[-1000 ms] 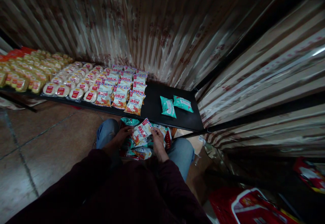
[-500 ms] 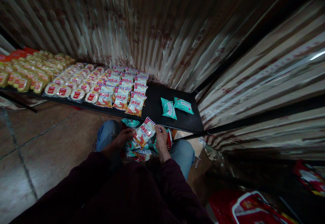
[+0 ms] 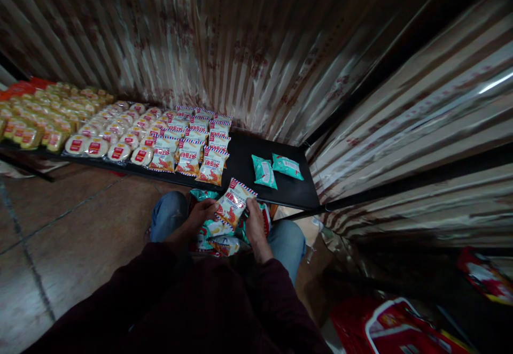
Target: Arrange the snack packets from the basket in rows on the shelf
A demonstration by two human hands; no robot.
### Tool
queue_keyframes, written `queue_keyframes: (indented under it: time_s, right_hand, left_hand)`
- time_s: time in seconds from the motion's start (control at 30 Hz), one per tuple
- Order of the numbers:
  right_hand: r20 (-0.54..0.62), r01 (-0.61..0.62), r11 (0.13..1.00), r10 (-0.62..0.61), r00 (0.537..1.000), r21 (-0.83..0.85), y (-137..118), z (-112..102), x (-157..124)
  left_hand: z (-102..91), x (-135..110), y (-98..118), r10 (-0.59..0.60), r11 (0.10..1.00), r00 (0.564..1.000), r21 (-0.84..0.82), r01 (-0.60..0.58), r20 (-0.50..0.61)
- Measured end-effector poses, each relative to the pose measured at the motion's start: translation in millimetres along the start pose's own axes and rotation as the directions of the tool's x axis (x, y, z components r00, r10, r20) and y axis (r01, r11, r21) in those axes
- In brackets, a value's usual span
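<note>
- The left hand [image 3: 205,213] is closed at the fingertips on the lower left side of a striped snack bag [image 3: 235,203].
- The right hand [image 3: 255,222] pinches the same bag by its right side, so the two hands hold it between them.
- That bag hangs over the lap, just short of the shelf's front edge; its long axis slants, striped top seam away and to the right, bottom end back towards the left hand.
- Beneath it, between the knees, lies a pile of green bags [image 3: 217,229], partly hidden by the hands.
- Ahead and slightly left on the black shelf [image 3: 241,156], matching striped bags [image 3: 189,156] lie in overlapping rows; the left hand is nearer to them.
- Two green packets [image 3: 264,172] lie ahead, right of those rows, nearer the right hand.
- Farther left come round packets [image 3: 96,146], then yellow packets [image 3: 30,136].
</note>
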State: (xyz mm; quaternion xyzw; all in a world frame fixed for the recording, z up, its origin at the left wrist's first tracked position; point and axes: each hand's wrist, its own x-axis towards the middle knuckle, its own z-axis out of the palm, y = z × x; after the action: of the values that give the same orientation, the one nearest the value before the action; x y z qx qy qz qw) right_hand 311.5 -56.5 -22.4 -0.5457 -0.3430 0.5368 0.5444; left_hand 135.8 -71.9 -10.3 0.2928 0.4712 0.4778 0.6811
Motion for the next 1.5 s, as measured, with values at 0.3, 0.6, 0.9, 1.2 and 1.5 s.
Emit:
queue_keyframes:
  time_s: [0.3,0.6,0.9,1.2,1.5]
  right_hand:
    - [0.083,-0.142,0.976,0.129,0.988,0.167,-9,-3,-20]
    - [0.031,-0.041,0.995,0.038,0.999,0.096,-4,-1,-18]
    - [0.01,0.175,0.948,-0.179,0.984,-0.267,-13,0,-22]
    - [0.122,0.355,0.762,-0.347,0.93,-0.542,-24,7,-40]
    - [0.248,0.488,0.681,-0.425,0.87,-0.545,-19,13,-52]
  left_hand:
    - [12.3,8,-5,0.036,0.991,0.996,0.133,-0.026,-0.079]
    - [10.0,3,-17,0.056,0.981,0.998,0.19,-0.048,-0.037]
    - [21.0,-11,-5,0.391,0.871,0.912,0.369,-0.324,-0.123]
    - [30.8,-14,-14,0.16,0.982,0.987,0.106,-0.159,-0.003]
    - [33.7,-20,-11,0.092,0.995,0.995,0.043,-0.091,-0.025]
